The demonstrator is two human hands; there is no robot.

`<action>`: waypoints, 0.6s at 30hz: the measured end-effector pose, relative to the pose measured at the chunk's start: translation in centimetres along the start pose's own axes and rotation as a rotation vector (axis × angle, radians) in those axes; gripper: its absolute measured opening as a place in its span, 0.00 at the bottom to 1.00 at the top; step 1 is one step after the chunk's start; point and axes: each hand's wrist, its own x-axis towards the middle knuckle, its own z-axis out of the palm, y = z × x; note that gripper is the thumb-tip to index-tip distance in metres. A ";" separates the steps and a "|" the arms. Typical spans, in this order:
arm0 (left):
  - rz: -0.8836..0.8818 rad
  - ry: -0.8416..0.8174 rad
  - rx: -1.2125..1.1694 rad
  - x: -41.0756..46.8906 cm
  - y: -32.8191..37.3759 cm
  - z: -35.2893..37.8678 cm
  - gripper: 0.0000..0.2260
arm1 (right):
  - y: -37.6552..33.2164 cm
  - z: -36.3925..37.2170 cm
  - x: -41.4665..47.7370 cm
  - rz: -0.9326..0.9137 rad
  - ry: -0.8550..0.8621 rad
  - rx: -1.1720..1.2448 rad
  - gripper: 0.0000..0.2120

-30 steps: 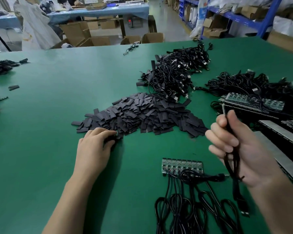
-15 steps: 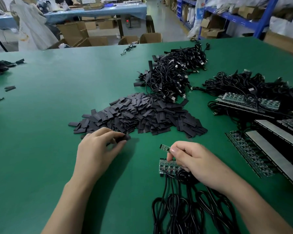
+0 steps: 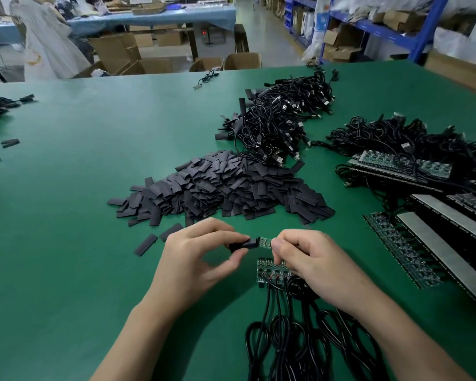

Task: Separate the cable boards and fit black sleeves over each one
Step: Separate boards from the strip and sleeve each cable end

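Low in the middle of the frame, the left hand [image 3: 193, 259] pinches a black sleeve [image 3: 241, 245] against a small green board [image 3: 264, 242] pinched by the right hand [image 3: 311, 259], above the green surface [image 3: 66, 215]; the sleeve pile [image 3: 217, 188] lies beyond.

Green table [image 3: 66, 243] w/ heap of black sleeves [image 3: 223, 188], cable piles [image 3: 280, 125] behind, board strips [image 3: 404, 166] at rt.

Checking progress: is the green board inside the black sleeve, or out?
Mostly out: the small green circuit board in the right hand shows bare beside the black sleeve in the left hand.
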 end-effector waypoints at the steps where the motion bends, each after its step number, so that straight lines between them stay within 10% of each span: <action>1: 0.007 -0.001 -0.002 0.0 0.1 0.1 0.07 | -0.1 0.0 0.0 0.003 0.003 -0.001 0.18; 18: 0.044 -0.075 0.048 0.2 0.4 0.0 0.08 | 0.6 0.0 0.0 0.029 -0.026 -0.099 0.15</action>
